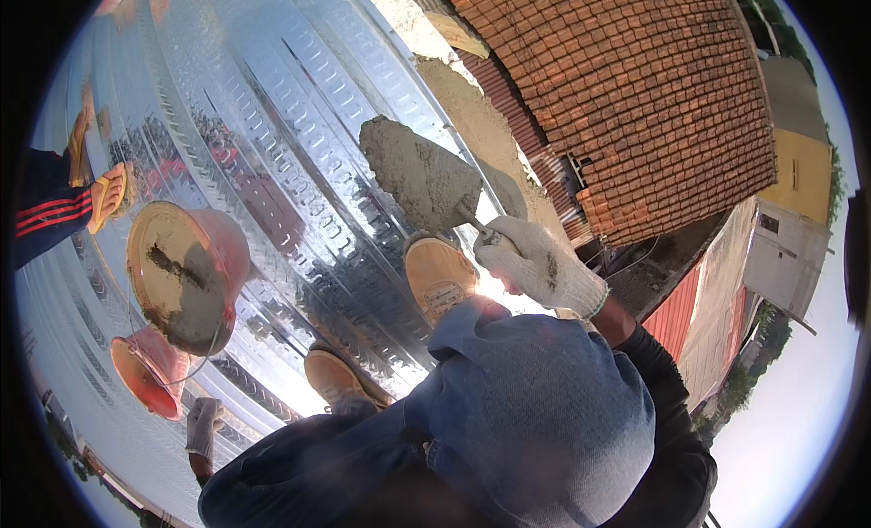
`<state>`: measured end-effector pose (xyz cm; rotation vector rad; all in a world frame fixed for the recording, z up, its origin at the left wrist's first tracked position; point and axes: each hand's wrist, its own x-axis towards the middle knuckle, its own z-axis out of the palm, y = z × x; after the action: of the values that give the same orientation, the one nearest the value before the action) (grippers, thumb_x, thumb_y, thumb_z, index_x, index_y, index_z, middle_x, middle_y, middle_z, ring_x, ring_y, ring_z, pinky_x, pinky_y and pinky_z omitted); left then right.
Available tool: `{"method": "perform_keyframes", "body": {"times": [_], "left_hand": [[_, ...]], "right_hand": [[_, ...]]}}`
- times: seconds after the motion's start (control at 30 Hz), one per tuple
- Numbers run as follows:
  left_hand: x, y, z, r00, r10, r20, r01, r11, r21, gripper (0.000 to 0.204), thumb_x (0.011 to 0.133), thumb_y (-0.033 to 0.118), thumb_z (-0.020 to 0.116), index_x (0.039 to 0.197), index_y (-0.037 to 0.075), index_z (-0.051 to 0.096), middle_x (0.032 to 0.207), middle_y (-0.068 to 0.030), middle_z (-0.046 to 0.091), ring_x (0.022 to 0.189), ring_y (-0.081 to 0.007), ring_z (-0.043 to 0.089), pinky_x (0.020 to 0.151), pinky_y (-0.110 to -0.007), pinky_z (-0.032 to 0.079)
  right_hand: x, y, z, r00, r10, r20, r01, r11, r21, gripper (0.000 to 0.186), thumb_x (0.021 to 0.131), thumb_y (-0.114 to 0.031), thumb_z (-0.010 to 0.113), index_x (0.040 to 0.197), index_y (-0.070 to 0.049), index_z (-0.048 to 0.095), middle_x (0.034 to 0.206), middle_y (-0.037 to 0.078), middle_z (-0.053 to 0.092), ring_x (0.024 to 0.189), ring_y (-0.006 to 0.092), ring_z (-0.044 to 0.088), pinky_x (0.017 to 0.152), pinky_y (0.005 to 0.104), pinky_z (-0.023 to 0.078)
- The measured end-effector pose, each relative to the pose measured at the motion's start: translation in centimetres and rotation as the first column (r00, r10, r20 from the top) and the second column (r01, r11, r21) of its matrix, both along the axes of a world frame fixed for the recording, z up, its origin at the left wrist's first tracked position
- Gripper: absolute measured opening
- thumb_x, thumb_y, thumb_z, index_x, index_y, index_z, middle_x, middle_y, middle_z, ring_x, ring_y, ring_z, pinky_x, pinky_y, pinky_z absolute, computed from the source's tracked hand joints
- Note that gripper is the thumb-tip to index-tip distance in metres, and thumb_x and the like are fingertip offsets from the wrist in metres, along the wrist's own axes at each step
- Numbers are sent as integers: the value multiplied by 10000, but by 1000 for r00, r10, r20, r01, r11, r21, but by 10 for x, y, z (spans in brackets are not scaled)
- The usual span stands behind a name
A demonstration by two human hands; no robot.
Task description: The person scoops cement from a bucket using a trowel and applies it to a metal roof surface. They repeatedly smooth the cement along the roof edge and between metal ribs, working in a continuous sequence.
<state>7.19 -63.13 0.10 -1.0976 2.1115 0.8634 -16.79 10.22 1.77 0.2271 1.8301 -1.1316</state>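
Head view: mortar heaped on the trowel, gripped in the right hand near the edge of the metal roofing, could be spilled if the blade were tilted, while the left hand's closure cannot be told.

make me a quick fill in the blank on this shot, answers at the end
1. The right hand grips a ____ loaded with grey mortar.
2. Like the right, the left hand wears a pale ____.
3. In the picture, the larger bucket is to the ____ of both tan shoes.
4. The other person's dark trousers have ____ stripes down the side.

Missing words: trowel; glove; left; red.
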Motion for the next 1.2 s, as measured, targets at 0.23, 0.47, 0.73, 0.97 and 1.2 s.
{"method": "perform_keyframes", "body": {"times": [0.23,0.47,0.73,0.97,1.2], "left_hand": [[-120,-48,111,999,-38,-28,37,999,-14,263,1082,419,709,1032,162,723,892,65,688,796,-44,597,705,-256,453],[-226,-74,111,909,-414,-53,400,900,-173,339,1117,379,676,929,118,570,844,58,438,805,-74,402,722,-283,380],[-263,-47,43,847,-496,-191,358,798,-485,454,1150,487,599,1146,35,636,957,-6,533,910,-147,488,854,-336,457],[-233,-41,-2,930,-238,-281,122,920,-373,604,1130,591,565,1374,44,643,1076,-20,604,986,-180,555,898,-366,498],[-208,-108,11,972,-14,-235,-38,976,-216,722,1079,686,593,1473,81,615,1167,-45,607,1018,-192,561,894,-397,499]], "right_hand": [[84,47,-18,937,-149,-317,291,834,469,445,1033,-390,699,1269,-19,633,1041,210,702,943,380,739,839,492,588],[99,34,-59,899,-33,-436,357,630,689,324,1026,-293,699,1243,-67,616,1106,223,717,1041,430,743,880,544,594],[63,121,-61,832,189,-522,138,841,523,317,1054,-252,712,1270,-24,671,1050,198,724,936,386,746,793,465,589],[-24,167,-64,706,543,-454,-240,787,568,399,1071,-441,676,1063,-46,734,880,191,724,852,395,751,733,487,594],[-17,175,-68,675,561,-479,-238,780,578,398,1089,-431,645,1015,-43,698,883,174,733,834,387,749,724,493,596]]}}
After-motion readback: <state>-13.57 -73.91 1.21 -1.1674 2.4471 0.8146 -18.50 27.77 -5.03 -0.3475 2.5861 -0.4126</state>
